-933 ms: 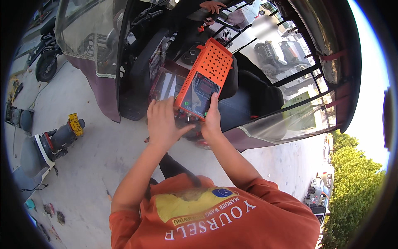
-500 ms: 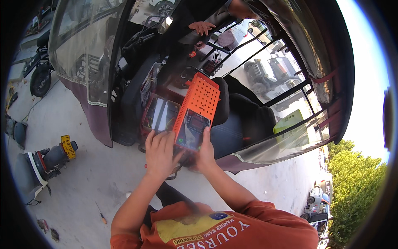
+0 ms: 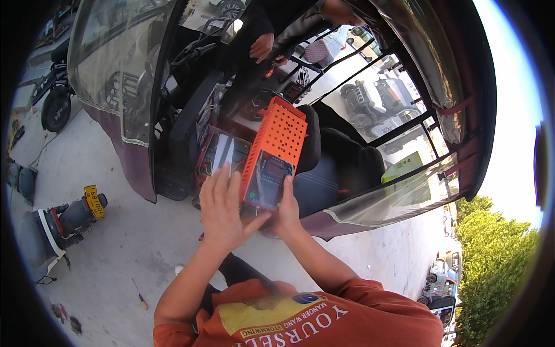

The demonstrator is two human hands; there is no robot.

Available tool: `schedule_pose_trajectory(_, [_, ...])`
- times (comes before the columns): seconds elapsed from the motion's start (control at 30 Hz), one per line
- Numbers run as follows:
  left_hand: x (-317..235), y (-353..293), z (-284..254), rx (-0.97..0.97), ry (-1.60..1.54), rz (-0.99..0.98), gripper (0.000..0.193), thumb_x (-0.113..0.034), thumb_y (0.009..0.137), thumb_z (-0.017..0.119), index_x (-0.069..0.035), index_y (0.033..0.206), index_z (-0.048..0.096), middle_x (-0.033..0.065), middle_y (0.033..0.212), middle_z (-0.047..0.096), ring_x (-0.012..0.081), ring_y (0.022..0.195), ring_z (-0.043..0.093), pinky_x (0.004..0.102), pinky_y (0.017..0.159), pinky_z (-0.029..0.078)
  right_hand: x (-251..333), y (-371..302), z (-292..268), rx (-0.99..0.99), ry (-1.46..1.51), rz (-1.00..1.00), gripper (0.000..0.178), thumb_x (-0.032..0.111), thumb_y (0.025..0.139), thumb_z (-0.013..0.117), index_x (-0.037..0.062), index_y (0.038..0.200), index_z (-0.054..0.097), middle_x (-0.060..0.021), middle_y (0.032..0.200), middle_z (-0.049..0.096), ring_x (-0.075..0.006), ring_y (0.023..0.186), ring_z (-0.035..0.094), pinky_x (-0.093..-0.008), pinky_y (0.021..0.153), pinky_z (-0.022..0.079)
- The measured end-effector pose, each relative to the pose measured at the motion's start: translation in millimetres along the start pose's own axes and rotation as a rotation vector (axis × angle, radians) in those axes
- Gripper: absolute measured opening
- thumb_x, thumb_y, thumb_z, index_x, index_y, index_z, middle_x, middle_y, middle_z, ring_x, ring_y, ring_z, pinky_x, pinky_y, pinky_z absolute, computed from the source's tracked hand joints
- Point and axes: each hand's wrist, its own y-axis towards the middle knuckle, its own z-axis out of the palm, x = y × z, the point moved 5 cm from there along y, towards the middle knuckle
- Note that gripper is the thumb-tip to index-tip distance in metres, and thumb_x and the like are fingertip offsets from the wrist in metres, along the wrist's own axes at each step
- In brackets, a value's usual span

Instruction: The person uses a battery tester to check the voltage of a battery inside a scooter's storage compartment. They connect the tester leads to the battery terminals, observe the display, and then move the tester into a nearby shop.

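Observation:
An orange metal box (image 3: 281,137) with a perforated top and a dark panel with a small display at its near end is tilted up in front of me. My right hand (image 3: 287,213) grips its near right corner, thumb along the side, the other fingers hidden beneath. My left hand (image 3: 221,211) is at the near left side of the box, fingers stretched out and apart. Its thumb points to the near edge of the box; whether it touches cannot be made out. Just beyond those fingers, dark batteries (image 3: 221,151) with wires lie in a reddish compartment of the vehicle.
A covered three-wheeler with a clear-windowed canopy (image 3: 118,75) surrounds the work area. A black seat (image 3: 347,159) is right of the box. Across the vehicle shows another person's hand (image 3: 262,47). A screwdriver (image 3: 142,301) lies on the ground, near a parked scooter (image 3: 63,228).
My left hand has moved away from the box's side, its fingers spreading and reaching farther forward. The other person's hand has shifted left and down. My right hand keeps its hold.

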Motion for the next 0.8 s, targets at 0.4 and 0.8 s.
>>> schedule_pose_trajectory(0.4, [36,-17,-13,0.098,-0.142,-0.214,0.032,-0.019,0.088,0.066,0.0,0.112,0.063,0.0154,0.094,0.067,0.0334,0.091,0.063,0.0451,0.094,0.044,-2,-17,0,-0.076,-0.004,0.009,0.057,0.053,0.099,0.05,0.0048,0.13,0.053,-0.0069,0.119,0.064,-0.0197,0.102,0.065,-0.0361,0.09,0.051])
schedule_pose_trajectory(0.8, [-5,-147,13,0.43,-0.252,-0.408,0.057,-0.032,0.087,0.068,0.001,0.129,0.05,0.0194,0.11,0.065,0.0374,0.098,0.063,0.0468,0.086,0.049,-23,-60,-27,-0.105,0.015,0.108,0.057,0.052,0.1,0.047,0.0024,0.128,0.051,-0.0097,0.111,0.066,-0.0224,0.088,0.068,-0.0356,0.07,0.054])
